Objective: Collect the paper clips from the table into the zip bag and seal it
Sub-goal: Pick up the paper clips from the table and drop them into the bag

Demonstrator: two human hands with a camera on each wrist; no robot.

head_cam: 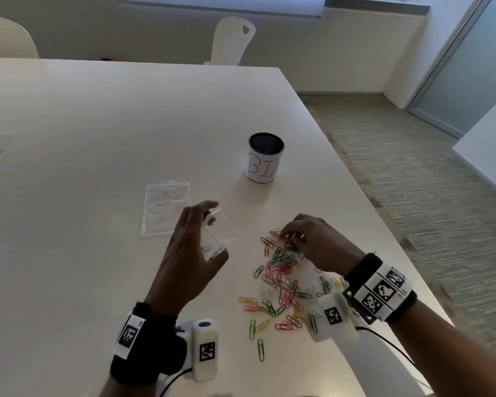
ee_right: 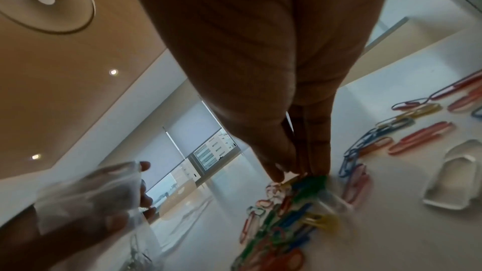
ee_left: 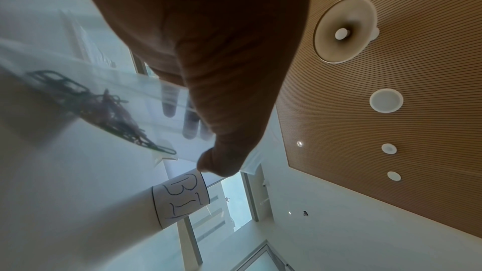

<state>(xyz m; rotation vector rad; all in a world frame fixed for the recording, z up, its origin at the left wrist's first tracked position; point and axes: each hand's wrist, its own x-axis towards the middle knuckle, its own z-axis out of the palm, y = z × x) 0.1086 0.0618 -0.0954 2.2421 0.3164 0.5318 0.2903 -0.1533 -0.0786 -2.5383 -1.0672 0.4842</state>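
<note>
A person gathers coloured paper clips (head_cam: 281,285) at a white table (head_cam: 69,138), a clear zip bag (head_cam: 216,237) held ready beside the pile.

Nearest, the clips lie scattered flat, pointing every way, between both wrists. The right hand (head_cam: 312,243) reaches down onto the pile's far end, fingertips (ee_right: 276,174) bunched and pinching clips there. Just left, the left hand (head_cam: 189,253) grips the bag off the table between thumb and fingers, its long axis tilted, mouth up and away, a few clips (ee_left: 109,114) inside. Beyond lies a second flat clear bag (head_cam: 166,207); farther right stands a lettered mesh cup (head_cam: 264,157). Chairs (head_cam: 232,38) line the far edge.
</note>
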